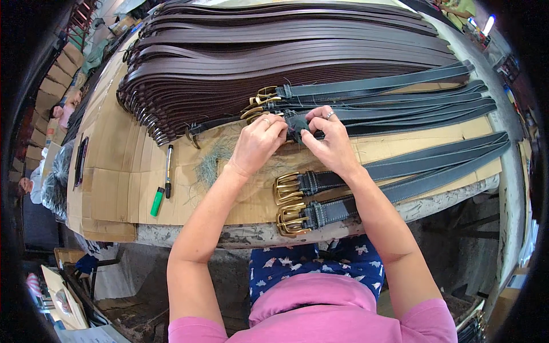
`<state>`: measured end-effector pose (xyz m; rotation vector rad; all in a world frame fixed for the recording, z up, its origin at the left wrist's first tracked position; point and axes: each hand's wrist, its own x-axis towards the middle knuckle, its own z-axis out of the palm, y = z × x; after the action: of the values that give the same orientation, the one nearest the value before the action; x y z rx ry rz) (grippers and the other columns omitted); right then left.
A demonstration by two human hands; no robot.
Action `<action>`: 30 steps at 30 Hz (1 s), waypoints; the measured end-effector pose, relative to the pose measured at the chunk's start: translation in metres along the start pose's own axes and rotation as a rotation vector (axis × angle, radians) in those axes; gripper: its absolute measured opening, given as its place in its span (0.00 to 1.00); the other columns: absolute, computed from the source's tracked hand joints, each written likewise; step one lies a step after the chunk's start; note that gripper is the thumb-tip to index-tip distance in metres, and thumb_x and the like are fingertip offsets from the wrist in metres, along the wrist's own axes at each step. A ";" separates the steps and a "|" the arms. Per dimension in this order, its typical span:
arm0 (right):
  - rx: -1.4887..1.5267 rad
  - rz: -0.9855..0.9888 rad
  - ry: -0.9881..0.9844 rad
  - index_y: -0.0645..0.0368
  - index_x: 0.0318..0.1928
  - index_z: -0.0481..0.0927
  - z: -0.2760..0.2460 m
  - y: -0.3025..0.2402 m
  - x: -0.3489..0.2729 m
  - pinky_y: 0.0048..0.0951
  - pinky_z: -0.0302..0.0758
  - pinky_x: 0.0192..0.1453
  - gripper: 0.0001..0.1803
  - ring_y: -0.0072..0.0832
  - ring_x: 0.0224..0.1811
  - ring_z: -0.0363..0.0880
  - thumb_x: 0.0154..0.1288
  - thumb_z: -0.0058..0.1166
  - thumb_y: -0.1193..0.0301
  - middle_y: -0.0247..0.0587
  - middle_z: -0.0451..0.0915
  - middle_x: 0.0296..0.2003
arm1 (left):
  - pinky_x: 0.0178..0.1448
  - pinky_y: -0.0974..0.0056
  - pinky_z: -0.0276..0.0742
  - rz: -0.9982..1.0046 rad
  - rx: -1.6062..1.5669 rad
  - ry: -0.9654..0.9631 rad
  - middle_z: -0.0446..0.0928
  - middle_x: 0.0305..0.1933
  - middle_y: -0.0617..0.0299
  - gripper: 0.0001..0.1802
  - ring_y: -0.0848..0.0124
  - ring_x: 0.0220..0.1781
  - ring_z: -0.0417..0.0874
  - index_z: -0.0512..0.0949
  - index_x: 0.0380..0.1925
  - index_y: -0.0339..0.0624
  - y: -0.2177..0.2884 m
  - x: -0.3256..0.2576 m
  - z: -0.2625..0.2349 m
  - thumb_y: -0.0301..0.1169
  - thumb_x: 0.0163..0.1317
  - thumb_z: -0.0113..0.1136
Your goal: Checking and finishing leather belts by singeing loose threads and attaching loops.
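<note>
My left hand (261,140), with a ring on it, is closed in a pinch beside the buckle end of a dark belt; what its fingertips hold is too small to tell. Thumb and fingers of my right hand (333,142), also ringed, close round the dark belt (297,123) near its buckle end. Its buckle is mostly hidden by my hands. More dark stitched belts (389,87) with brass buckles lie just beyond, loose threads at their ends. Nearer me, two folded belts (343,209) rest under my right forearm, their brass buckles (291,218) facing left.
A tall stack of dark brown belts (286,51) fills the far side. Brown cardboard (114,188) covers the table. To the left lie a green-capped marker (157,201), a black-and-white pen (169,170) and a tangle of cut threads (214,163). Other people sit at far left.
</note>
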<state>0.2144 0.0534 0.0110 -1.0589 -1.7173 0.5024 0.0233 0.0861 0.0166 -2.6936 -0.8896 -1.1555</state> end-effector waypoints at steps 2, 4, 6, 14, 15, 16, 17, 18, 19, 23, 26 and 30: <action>0.005 0.003 -0.006 0.66 0.24 0.71 0.001 -0.001 0.000 0.31 0.70 0.51 0.10 0.36 0.44 0.73 0.55 0.58 0.75 0.46 0.74 0.38 | 0.44 0.62 0.80 0.004 0.005 0.002 0.79 0.37 0.59 0.10 0.61 0.40 0.81 0.76 0.31 0.37 -0.001 -0.001 0.000 0.20 0.46 0.62; 0.016 0.001 -0.002 0.67 0.24 0.71 0.002 -0.001 0.001 0.33 0.70 0.50 0.10 0.40 0.44 0.73 0.54 0.58 0.75 0.48 0.74 0.38 | 0.44 0.61 0.80 -0.045 -0.025 0.036 0.79 0.36 0.58 0.09 0.60 0.40 0.81 0.76 0.31 0.38 -0.001 -0.002 0.001 0.21 0.47 0.63; 0.023 -0.001 0.003 0.68 0.24 0.71 0.001 0.001 0.002 0.36 0.71 0.50 0.10 0.43 0.43 0.74 0.53 0.58 0.76 0.50 0.73 0.38 | 0.42 0.63 0.80 -0.087 -0.063 0.059 0.79 0.35 0.58 0.08 0.61 0.38 0.82 0.77 0.31 0.37 0.000 -0.001 0.001 0.21 0.48 0.63; 0.032 0.089 0.065 0.69 0.29 0.73 -0.009 -0.015 0.010 0.24 0.75 0.35 0.09 0.25 0.30 0.76 0.62 0.55 0.76 0.45 0.77 0.40 | 0.39 0.72 0.76 -0.634 -0.419 0.266 0.78 0.32 0.62 0.03 0.76 0.33 0.80 0.80 0.31 0.33 0.008 -0.009 -0.001 0.21 0.57 0.62; -0.028 0.084 0.064 0.69 0.29 0.73 -0.009 -0.018 0.011 0.21 0.73 0.36 0.08 0.18 0.31 0.74 0.62 0.55 0.76 0.43 0.77 0.40 | 0.39 0.72 0.76 -0.637 -0.419 0.275 0.78 0.32 0.62 0.03 0.76 0.33 0.80 0.80 0.31 0.33 0.007 -0.010 -0.001 0.21 0.57 0.62; -0.009 0.075 0.058 0.69 0.30 0.73 -0.005 -0.017 0.013 0.27 0.76 0.34 0.08 0.31 0.31 0.78 0.61 0.55 0.75 0.47 0.77 0.38 | 0.38 0.70 0.76 -0.634 -0.397 0.258 0.79 0.32 0.60 0.03 0.74 0.32 0.81 0.80 0.31 0.34 0.005 -0.012 -0.001 0.22 0.57 0.62; -0.013 0.070 0.053 0.69 0.30 0.73 -0.001 -0.017 0.015 0.27 0.76 0.34 0.08 0.31 0.31 0.78 0.61 0.55 0.75 0.47 0.77 0.38 | 0.36 0.68 0.76 -0.630 -0.376 0.240 0.79 0.32 0.59 0.04 0.73 0.31 0.82 0.79 0.31 0.34 0.003 -0.015 0.001 0.23 0.56 0.62; 0.039 0.080 0.023 0.69 0.30 0.73 0.004 -0.018 0.017 0.28 0.75 0.34 0.09 0.31 0.30 0.77 0.60 0.55 0.75 0.46 0.76 0.35 | 0.36 0.68 0.75 -0.645 -0.398 0.256 0.78 0.32 0.59 0.05 0.73 0.29 0.81 0.78 0.31 0.33 0.000 -0.019 0.003 0.24 0.58 0.62; 0.089 0.090 -0.006 0.70 0.30 0.73 0.007 -0.018 0.018 0.29 0.74 0.33 0.09 0.32 0.30 0.76 0.60 0.56 0.74 0.45 0.76 0.33 | 0.36 0.68 0.75 -0.646 -0.402 0.263 0.78 0.32 0.59 0.05 0.73 0.29 0.81 0.78 0.31 0.33 0.000 -0.019 0.002 0.24 0.58 0.62; -0.041 0.143 -0.127 0.71 0.30 0.72 0.012 -0.020 0.031 0.25 0.69 0.33 0.10 0.22 0.28 0.69 0.61 0.55 0.75 0.40 0.72 0.29 | 0.36 0.69 0.75 -0.748 -0.534 0.240 0.79 0.30 0.60 0.06 0.75 0.30 0.80 0.78 0.32 0.34 0.003 -0.017 -0.001 0.26 0.61 0.61; -0.124 0.150 -0.180 0.70 0.28 0.71 0.015 -0.017 0.036 0.28 0.67 0.32 0.11 0.24 0.27 0.68 0.59 0.56 0.73 0.40 0.69 0.26 | 0.37 0.70 0.75 -0.729 -0.523 0.217 0.80 0.30 0.61 0.06 0.77 0.31 0.80 0.77 0.33 0.34 0.002 -0.017 0.000 0.27 0.62 0.61; -0.160 0.157 -0.182 0.70 0.27 0.70 0.021 -0.020 0.037 0.30 0.66 0.32 0.12 0.27 0.26 0.68 0.57 0.57 0.73 0.41 0.69 0.26 | 0.36 0.69 0.74 -0.680 -0.514 0.228 0.79 0.29 0.60 0.06 0.76 0.29 0.78 0.77 0.33 0.34 -0.001 -0.019 0.001 0.26 0.61 0.60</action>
<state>0.1837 0.0769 0.0372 -1.3032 -1.8666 0.5828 0.0132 0.0780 0.0024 -2.5671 -1.7443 -2.0123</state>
